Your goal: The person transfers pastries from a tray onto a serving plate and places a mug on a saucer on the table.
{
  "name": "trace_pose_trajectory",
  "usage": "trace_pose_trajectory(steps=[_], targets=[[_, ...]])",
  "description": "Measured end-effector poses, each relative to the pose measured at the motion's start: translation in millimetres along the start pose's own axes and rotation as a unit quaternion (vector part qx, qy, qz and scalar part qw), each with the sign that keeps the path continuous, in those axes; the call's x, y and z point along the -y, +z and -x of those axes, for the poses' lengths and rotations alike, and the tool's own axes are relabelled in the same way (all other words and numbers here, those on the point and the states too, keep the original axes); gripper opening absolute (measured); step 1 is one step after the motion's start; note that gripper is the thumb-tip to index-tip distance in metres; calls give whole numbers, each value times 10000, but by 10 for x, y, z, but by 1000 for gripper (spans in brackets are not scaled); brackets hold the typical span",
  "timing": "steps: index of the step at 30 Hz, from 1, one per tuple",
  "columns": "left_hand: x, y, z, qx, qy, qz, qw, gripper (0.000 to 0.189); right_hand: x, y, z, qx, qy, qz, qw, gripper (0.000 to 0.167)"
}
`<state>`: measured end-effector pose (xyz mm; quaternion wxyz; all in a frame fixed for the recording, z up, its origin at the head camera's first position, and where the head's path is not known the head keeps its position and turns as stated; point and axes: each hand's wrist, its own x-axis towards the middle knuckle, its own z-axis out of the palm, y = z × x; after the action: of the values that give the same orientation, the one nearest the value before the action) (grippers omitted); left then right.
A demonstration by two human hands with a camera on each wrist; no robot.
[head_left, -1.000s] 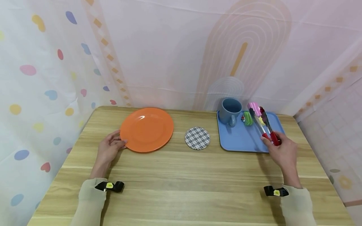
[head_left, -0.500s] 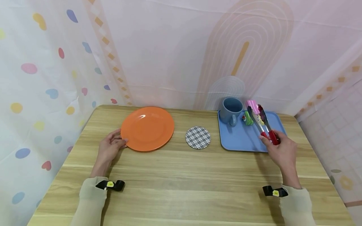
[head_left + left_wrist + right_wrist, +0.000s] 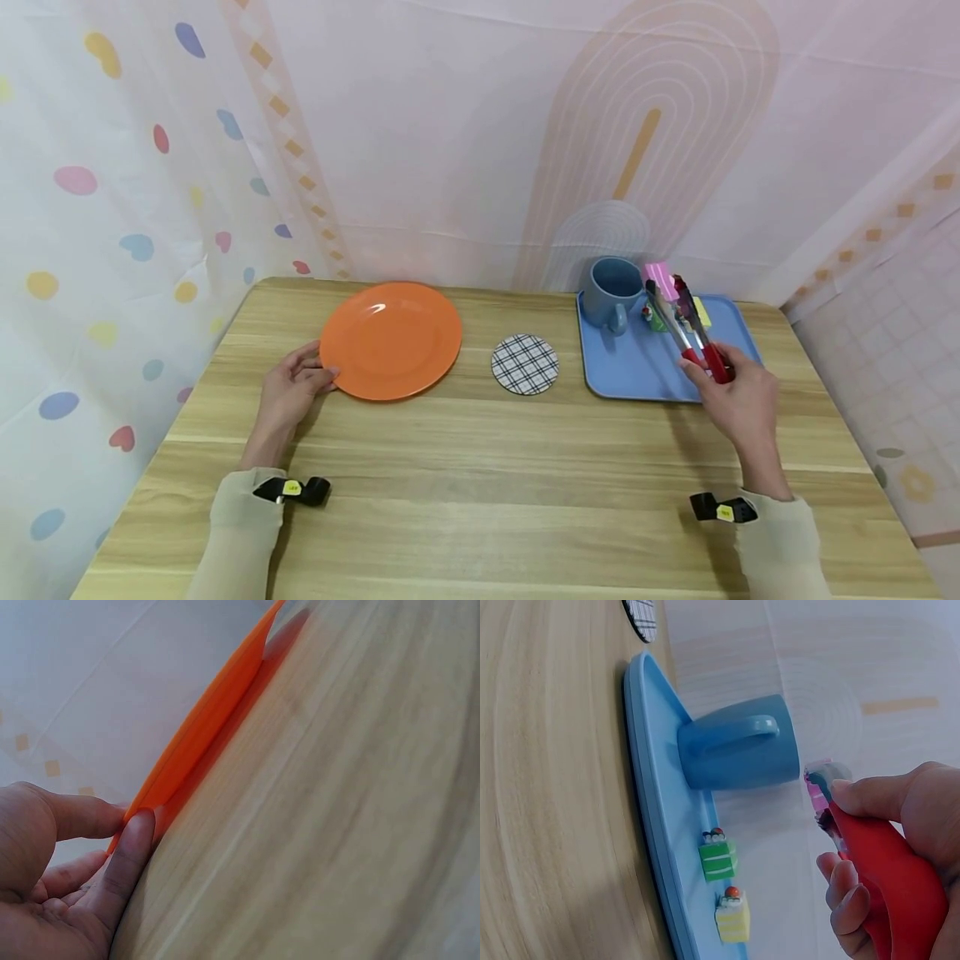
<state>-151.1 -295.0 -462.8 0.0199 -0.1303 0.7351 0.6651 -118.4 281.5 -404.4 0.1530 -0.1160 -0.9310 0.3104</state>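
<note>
At the left, my left hand (image 3: 288,396) pinches the near-left rim of an orange plate (image 3: 390,337); the left wrist view shows fingers on both faces of the rim. Over the blue tray (image 3: 630,379) on the right, my right hand (image 3: 742,404) holds red-handled tongs (image 3: 892,877). Their tips grip a pink toy cake slice (image 3: 660,279), raised above the tray beside the blue mug (image 3: 739,746). On the tray sit a green cake slice (image 3: 718,859) and a yellow cake slice (image 3: 733,921), each with fruit on top. In the head view the tongs partly cover both.
A round plaid coaster (image 3: 525,364) lies between plate and tray on the wooden table (image 3: 480,492). A patterned curtain (image 3: 435,150) hangs right behind the table's far edge and along both sides.
My right hand has carried the tongs and the pink cake slice left, toward the mug. My left hand and the plate have stayed in place.
</note>
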Motion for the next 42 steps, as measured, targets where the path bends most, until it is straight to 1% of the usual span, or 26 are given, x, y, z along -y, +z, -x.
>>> trace_pose_trajectory(steps=[6, 11, 13, 17, 22, 27, 33, 38, 42], targets=[[149, -42, -97, -17, 42, 104, 9999, 72, 34, 30, 19, -3, -122, -94, 9999, 61], [203, -53, -131, -22, 82, 149, 9999, 74, 44, 52, 34, -113, -296, -181, 9993, 57], [208, -53, -132, -22, 94, 89, 9999, 74, 54, 56, 39, -136, -325, -174, 9992, 57], [205, -46, -120, -14, 96, -68, 9999, 73, 79, 66, 50, -56, -316, -159, 9994, 59], [201, -38, -118, 4, 99, -139, 9999, 72, 114, 78, 60, -13, -312, -205, 9993, 59], [207, -48, -125, -22, 74, 15, 10000, 73, 154, 95, 64, 5, -350, -226, 9991, 59], [200, -42, -106, -41, 110, 67, 9999, 73, 180, 109, 68, 118, -344, -247, 9990, 61], [188, -33, -97, -46, 192, 238, 9995, 73, 200, 120, 77, 36, -437, -309, 9986, 59], [177, -30, -97, -43, 216, 206, 9995, 73, 229, 131, 85, 28, -498, -327, 9982, 58]])
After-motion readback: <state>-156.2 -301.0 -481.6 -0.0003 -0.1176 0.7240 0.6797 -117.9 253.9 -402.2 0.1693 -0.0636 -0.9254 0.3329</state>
